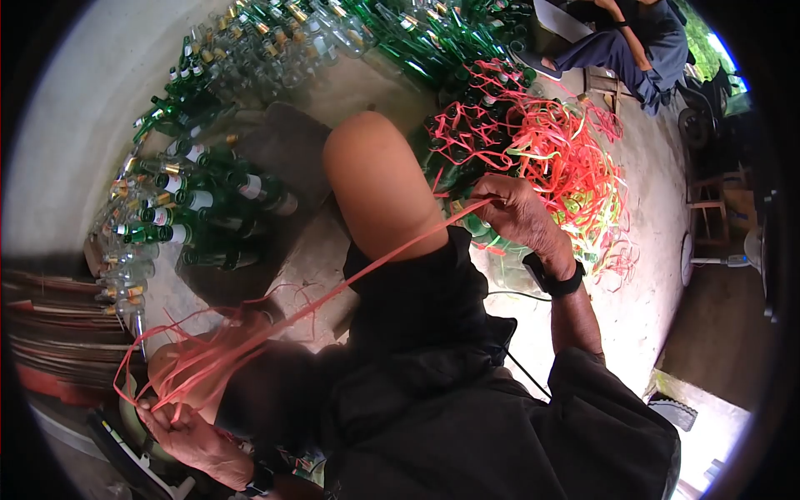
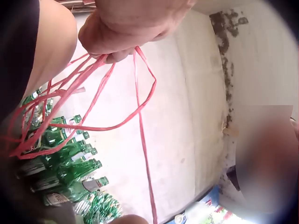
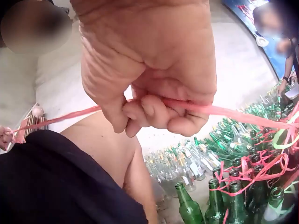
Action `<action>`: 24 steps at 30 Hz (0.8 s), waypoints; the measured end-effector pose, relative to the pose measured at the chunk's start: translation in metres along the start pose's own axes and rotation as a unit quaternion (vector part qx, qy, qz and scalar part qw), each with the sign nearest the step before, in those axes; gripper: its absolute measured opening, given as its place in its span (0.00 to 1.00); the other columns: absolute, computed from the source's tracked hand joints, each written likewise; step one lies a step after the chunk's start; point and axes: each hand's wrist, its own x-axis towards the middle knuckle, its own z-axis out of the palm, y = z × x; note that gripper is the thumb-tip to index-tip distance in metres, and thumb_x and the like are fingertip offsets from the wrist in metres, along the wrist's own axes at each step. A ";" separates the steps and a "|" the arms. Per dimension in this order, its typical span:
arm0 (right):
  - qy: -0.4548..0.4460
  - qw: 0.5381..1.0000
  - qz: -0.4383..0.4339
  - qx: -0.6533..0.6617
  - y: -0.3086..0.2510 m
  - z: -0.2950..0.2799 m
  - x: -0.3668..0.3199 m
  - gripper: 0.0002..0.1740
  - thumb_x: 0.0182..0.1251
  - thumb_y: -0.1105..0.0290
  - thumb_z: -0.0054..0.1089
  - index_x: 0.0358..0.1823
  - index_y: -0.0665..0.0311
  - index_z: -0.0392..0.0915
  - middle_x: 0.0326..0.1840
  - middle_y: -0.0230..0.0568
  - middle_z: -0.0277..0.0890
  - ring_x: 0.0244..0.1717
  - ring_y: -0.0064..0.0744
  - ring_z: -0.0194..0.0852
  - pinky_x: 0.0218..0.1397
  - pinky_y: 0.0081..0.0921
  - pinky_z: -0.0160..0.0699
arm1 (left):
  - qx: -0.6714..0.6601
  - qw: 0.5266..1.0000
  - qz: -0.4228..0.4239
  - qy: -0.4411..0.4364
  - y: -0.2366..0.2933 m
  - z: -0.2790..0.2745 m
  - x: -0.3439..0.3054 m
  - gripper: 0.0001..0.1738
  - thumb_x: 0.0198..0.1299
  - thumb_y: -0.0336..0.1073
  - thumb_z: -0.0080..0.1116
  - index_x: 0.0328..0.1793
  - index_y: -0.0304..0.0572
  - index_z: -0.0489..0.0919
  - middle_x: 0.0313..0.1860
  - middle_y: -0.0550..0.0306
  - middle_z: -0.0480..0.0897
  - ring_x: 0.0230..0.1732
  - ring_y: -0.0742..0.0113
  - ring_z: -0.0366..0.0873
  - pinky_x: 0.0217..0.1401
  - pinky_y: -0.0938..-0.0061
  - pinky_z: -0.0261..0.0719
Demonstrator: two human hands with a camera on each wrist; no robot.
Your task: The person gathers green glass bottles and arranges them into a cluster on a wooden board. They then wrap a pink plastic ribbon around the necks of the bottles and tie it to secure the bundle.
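Note:
A red plastic strip [image 1: 358, 275] stretches slantwise across the lap between my two hands. My right hand [image 1: 518, 218] grips one stretch of it; in the right wrist view the fingers [image 3: 152, 112] curl round the strip, which runs out on both sides. At the lower left, my left hand [image 1: 196, 442] holds a bunch of red strips [image 1: 187, 375]. Seen from the left wrist, loops of strip [image 2: 126, 123] hang from under the curled fingers. Beyond the right hand lies a big tangled heap of red and yellow-green strips [image 1: 567, 158], partly over green bottles [image 3: 236, 200].
Green bottles [image 1: 200, 200] lie on a dark slab at the left. Many clear and green bottles [image 1: 292, 42] line the wall behind. Another person [image 1: 658, 50] sits at the upper right. Stacked flat boards [image 1: 67, 325] are at the left edge, and a wooden stool [image 1: 708, 208] stands at right.

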 end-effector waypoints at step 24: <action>0.037 0.857 -0.167 0.485 -0.164 -0.031 0.075 0.17 0.81 0.62 0.52 0.50 0.71 0.79 0.27 0.26 0.62 0.28 0.18 0.56 0.30 0.18 0.58 | -0.027 0.974 -0.077 -0.210 -0.003 0.051 -0.067 0.15 0.81 0.43 0.47 0.47 0.38 0.74 0.19 0.74 0.54 0.16 0.83 0.47 0.17 0.82 0.47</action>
